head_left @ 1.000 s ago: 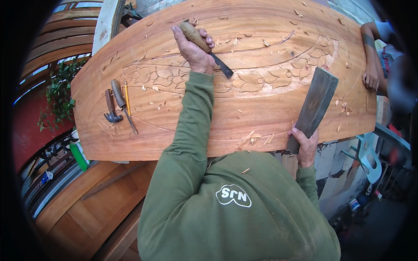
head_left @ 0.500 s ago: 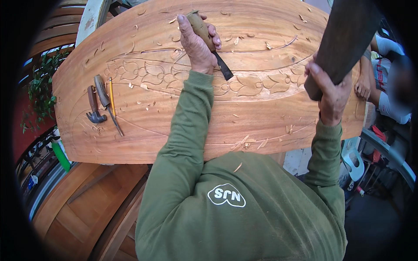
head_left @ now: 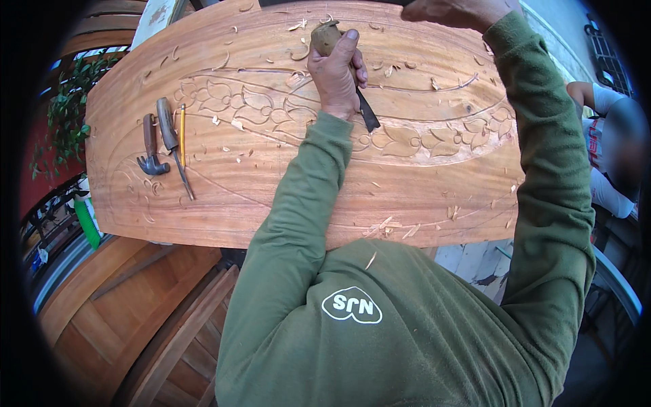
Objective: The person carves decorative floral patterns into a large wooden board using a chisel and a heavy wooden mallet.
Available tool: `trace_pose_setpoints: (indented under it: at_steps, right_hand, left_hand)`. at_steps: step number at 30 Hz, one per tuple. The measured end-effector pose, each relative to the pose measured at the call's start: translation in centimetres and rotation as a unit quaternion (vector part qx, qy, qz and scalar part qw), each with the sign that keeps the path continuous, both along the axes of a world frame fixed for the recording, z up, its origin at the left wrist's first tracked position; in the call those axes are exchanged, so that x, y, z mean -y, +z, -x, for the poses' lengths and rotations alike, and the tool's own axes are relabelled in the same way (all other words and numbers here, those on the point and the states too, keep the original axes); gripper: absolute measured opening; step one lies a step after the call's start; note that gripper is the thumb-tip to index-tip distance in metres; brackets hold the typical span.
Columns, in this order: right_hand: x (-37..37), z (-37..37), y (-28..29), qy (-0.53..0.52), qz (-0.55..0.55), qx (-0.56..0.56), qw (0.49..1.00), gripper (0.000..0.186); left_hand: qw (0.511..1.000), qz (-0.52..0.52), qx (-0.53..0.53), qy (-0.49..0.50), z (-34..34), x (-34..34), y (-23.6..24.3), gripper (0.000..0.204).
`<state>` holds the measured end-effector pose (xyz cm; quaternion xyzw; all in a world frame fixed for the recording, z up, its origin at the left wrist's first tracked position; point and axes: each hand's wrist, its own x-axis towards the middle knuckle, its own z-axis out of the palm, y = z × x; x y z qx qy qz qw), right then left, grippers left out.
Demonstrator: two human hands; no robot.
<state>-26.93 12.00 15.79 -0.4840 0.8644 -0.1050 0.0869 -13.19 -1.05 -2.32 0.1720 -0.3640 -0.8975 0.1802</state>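
Observation:
A large oval wooden panel (head_left: 271, 203) lies in front of me, carved with leaf and flower outlines. My left hand (head_left: 336, 78) grips a chisel (head_left: 368, 117) by its wooden handle, and the dark blade is set on the carved band near the panel's middle. My right hand (head_left: 458, 10) is raised to the top edge of the view, above and to the right of the chisel. Its fingers are closed on a dark flat block that is almost wholly cut off by the frame edge.
A small claw hammer (head_left: 150, 146), a second chisel (head_left: 169, 132) and a yellow pencil (head_left: 182, 125) lie on the panel's left part. Wood chips are scattered over the panel. Another person (head_left: 610, 156) is at the right. A green plant (head_left: 64, 122) stands at the left, curved wooden parts (head_left: 135, 305) below.
My right hand has swung the dark block up from below the panel's near edge to the top of the view. My left hand keeps the chisel on the carving.

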Motion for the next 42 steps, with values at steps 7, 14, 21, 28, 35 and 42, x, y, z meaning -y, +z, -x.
trace_pose_setpoints:
  at_steps: [7, 14, 21, 28, 35, 42]
  right_hand:
    - [0.4, 0.7, -1.2, 0.009, -0.079, 0.095, 0.992, 0.083]
    - [-2.9, -2.6, -0.5, -0.050, -0.035, 0.091, 0.994, 0.085]
    - [-15.2, -14.0, -7.3, -0.273, 0.253, 0.187, 0.909, 0.087]
    - [-20.6, -32.0, -15.1, -0.523, 0.422, 0.304, 0.675, 0.062]
    - [-17.9, -37.0, -17.5, -0.516, 0.578, 0.067, 0.628, 0.066]
    - [-19.9, -38.7, -17.1, -0.548, 0.520, 0.117, 0.644, 0.048]
  left_hand:
    - [0.999, -0.002, -0.015, -0.034, 0.3, -0.4, -0.4, 0.025]
    - [0.993, -0.004, -0.009, -0.119, -0.7, 0.2, 1.4, 0.024]
    - [0.925, 0.282, 0.085, -0.240, -9.9, 2.4, 7.8, 0.028]
    - [0.701, 0.649, 0.127, -0.265, -18.6, -0.3, 6.9, 0.051]
    - [0.677, 0.641, -0.149, -0.330, -20.1, -4.6, 8.9, 0.065]
    - [0.612, 0.599, -0.328, -0.398, -19.4, -6.5, 7.0, 0.069]
